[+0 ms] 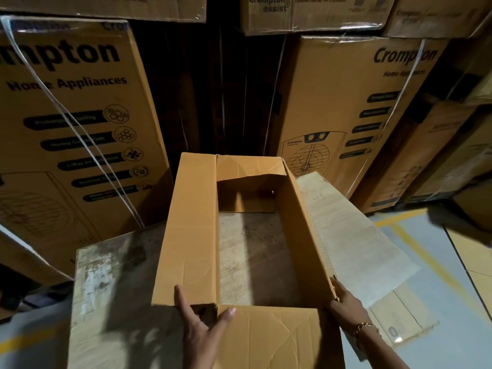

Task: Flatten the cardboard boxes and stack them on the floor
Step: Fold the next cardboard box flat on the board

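Head view. The cardboard box (303,235) stands open in the near middle, on a soiled pale sheet of cardboard (106,288) that sticks out to its left and near side. Its left flap (189,230) is folded in over the opening, the far flap (250,166) dips inward, the near flap (277,339) lies out flat toward the person, and the whitish right flap (354,235) spreads out to the right. Inside there is only a stained grey-brown bottom.

The left hand (202,323) lies at the near left corner with its fingers straight and spread: the forefinger is on the left flap's near edge, the thumb on the near flap. It clamps nothing. The right hand (346,302), with a bracelet (366,328) on its wrist, rests against the near right corner. Its thumb is hidden, so I cannot tell whether it grips the wall.

Room is tight. A tall strapped carton (74,115) crowds the far left and another (346,102) the far right, with a dark gap (226,89) between them. Open grey floor (439,275) with yellow lines shows only on the near right.

Both cartons read "Crompton" and "Home Appliances". A carton on top (306,14) reads "Crompton assist". The smaller print is too blurred to read.
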The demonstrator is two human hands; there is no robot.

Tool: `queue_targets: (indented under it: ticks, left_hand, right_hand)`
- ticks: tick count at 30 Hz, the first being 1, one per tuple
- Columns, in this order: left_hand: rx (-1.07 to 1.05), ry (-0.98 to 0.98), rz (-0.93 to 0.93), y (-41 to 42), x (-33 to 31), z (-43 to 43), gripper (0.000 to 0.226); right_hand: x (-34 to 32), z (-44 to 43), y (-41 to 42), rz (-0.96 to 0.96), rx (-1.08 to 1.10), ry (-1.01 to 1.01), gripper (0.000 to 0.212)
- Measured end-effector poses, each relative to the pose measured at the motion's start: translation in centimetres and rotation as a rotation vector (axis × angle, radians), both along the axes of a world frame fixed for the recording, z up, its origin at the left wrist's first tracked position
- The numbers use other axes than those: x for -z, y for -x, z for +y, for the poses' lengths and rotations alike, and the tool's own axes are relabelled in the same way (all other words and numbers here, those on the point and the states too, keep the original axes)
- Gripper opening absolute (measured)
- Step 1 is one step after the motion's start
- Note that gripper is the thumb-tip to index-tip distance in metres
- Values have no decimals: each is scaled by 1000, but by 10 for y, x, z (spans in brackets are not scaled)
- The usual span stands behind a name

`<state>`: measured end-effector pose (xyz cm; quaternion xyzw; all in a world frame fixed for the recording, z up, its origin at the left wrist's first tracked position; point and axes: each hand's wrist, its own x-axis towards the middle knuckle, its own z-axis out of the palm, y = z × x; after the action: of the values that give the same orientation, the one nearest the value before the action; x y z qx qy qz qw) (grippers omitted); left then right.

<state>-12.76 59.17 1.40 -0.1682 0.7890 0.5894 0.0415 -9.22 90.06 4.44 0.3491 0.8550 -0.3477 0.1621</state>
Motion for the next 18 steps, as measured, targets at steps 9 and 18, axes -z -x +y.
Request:
queue_targets:
  ticks: [9,18]
  left_hand:
    - [208,371,566,49,-97,17,68]
    - [631,642,853,13,-193,76,62]
  right_hand:
    - [4,-30,5,379,267,541,42]
    - [7,-26,16,344,176,540,51]
